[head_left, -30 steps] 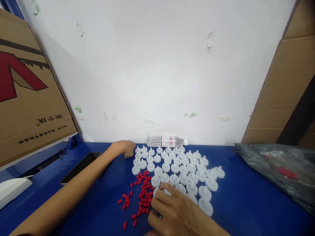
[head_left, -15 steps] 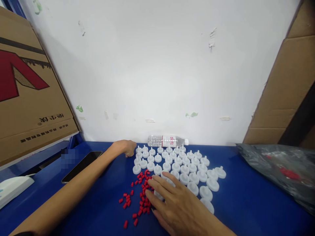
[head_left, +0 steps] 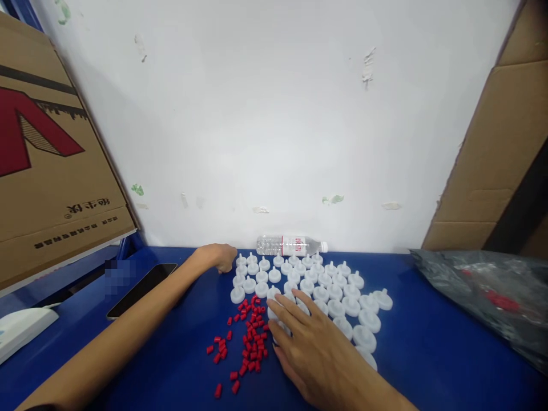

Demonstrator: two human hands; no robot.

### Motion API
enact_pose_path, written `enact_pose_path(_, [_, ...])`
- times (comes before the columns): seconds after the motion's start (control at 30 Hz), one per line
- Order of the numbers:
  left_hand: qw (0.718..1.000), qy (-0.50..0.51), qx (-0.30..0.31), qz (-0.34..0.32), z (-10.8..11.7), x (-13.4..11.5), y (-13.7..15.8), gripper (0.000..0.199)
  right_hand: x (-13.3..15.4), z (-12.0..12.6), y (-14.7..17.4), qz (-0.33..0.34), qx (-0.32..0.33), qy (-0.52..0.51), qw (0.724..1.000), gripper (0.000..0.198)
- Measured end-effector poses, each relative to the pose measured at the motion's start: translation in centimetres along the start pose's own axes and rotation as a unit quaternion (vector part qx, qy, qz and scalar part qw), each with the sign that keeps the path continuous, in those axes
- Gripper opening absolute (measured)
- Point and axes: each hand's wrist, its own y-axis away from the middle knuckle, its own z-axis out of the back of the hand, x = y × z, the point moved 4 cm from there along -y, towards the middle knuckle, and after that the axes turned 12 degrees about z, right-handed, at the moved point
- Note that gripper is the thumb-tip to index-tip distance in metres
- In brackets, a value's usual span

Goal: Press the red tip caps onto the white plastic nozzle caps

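Note:
White round plastic pieces with a narrow stem on top [head_left: 336, 308] stand upright in a close group on the blue table. At the group's far left edge, my left hand [head_left: 221, 258] rests with curled fingers on the table; whatever may be inside is hidden. My right hand [head_left: 310, 348] is open, palm down, fingers stretched over the near left part of the group, touching and partly covering several white pieces. Left of its fingertips, small red caps [head_left: 252, 342] lie scattered loosely on the table.
A clear water bottle [head_left: 291, 245] lies on its side against the white wall. A phone [head_left: 141, 290] lies beneath my left forearm, near a white device [head_left: 25, 331]. A grey plastic bag [head_left: 483, 297] with red contents lies at right. Cardboard boxes [head_left: 51, 188] flank both sides.
My right hand has slid a little to the right, and the white pieces near it have shifted right too. More red caps show beside it. My left hand stays in place.

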Motion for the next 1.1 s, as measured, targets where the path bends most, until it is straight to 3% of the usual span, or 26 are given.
enact_pose_path(0.2, [0.996, -0.057, 0.058, 0.048, 0.2, -0.3, 1.1, 0.03, -0.1, -0.3, 0.1, -0.02, -0.011, 0.012, 1.0, 0.033])
enact_pose_path(0.53, [0.994, -0.072, 0.073, 0.05, 0.5, -0.4, 1.7, 0.031, -0.2, -0.6, 0.3, -0.035, 0.005, 0.014, 0.999, 0.034])
enact_pose_path(1.1, [0.993, -0.069, 0.079, 0.052, 0.4, -0.3, 1.4, 0.03, -0.3, 0.3, 0.2, -0.055, -0.023, -0.008, 0.998, 0.032])
